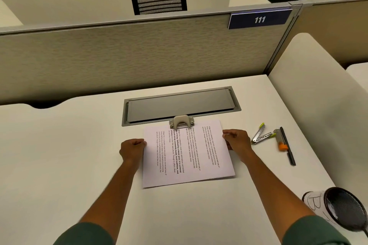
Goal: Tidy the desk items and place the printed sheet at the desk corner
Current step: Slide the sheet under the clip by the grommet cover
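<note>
Just below the middle of the frame, a printed sheet [188,153] lies flat on the white desk [59,155], its lines of text running sideways to the viewer. Both hands hold it by its long edges. The left hand [132,150] is curled nearly into a fist at the sheet's left edge, fingers folded in and pressed against the paper's border. The right hand [238,140] grips the right edge nearer the top, thumb on the printed face and the other fingers tucked beneath, so it is clamped on the paper. Whether the left hand actually pinches the sheet or only pushes against it cannot be told. Green sleeves [85,234] show at the bottom of the frame.

At the sheet's upper edge sits a beige hole punch [181,122], its mouth touching or covering the paper's border, right in front of a grey cable hatch [180,105] set into the desk. To the right of the sheet, apart from it, lie an opened stapler [262,135] with yellow-green tips, a small tool with an orange part [280,141], and a dark pen [287,146]. At the lower right corner of the frame stands a cup with handwritten lettering [316,203], partly covered by a black mesh object [346,209]. A partition panel [139,53] carrying a blue plate numbered 111 [259,19] fills the upper half.
</note>
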`<state>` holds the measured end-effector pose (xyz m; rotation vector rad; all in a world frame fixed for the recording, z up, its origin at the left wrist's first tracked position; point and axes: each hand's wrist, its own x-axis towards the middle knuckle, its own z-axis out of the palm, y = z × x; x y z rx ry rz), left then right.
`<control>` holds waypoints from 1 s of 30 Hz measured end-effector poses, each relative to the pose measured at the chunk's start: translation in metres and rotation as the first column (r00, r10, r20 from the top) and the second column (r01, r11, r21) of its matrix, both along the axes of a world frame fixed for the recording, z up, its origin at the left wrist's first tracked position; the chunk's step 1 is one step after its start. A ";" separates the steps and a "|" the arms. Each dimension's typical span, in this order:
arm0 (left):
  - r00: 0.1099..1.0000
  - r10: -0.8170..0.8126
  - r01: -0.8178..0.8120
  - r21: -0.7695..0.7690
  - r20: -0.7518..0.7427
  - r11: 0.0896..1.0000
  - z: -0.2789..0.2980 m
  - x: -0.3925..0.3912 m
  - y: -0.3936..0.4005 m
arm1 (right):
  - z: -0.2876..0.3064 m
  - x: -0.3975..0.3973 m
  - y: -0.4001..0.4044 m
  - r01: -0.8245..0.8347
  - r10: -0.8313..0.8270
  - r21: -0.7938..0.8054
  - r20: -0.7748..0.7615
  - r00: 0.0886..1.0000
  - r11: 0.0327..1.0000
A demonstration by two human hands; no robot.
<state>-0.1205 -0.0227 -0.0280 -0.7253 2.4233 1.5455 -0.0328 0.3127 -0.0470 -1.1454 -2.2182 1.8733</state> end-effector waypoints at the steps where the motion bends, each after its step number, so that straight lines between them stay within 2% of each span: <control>1: 1.000 0.000 0.000 -0.003 -0.001 1.000 -0.001 0.000 0.000 | 0.000 0.000 0.000 0.001 -0.001 0.003 0.001 1.000 1.000; 14: 1.000 -0.004 0.003 -0.034 -0.016 0.999 -0.005 -0.003 0.002 | 0.002 0.001 -0.003 0.019 -0.020 0.061 0.016 1.000 0.998; 20: 0.999 -0.026 0.025 -0.052 -0.033 0.998 -0.003 -0.003 0.001 | 0.010 -0.001 -0.012 -0.023 0.011 0.261 0.049 0.999 0.965; 25: 0.993 -0.071 0.056 -0.153 -0.094 0.987 0.005 -0.007 0.002 | 0.021 0.006 -0.028 -0.140 0.093 0.552 0.111 0.989 0.822; 30: 0.964 -0.196 0.143 -0.267 -0.182 0.953 0.018 -0.013 0.014 | 0.018 0.019 -0.070 -0.354 0.340 0.766 0.187 0.922 0.537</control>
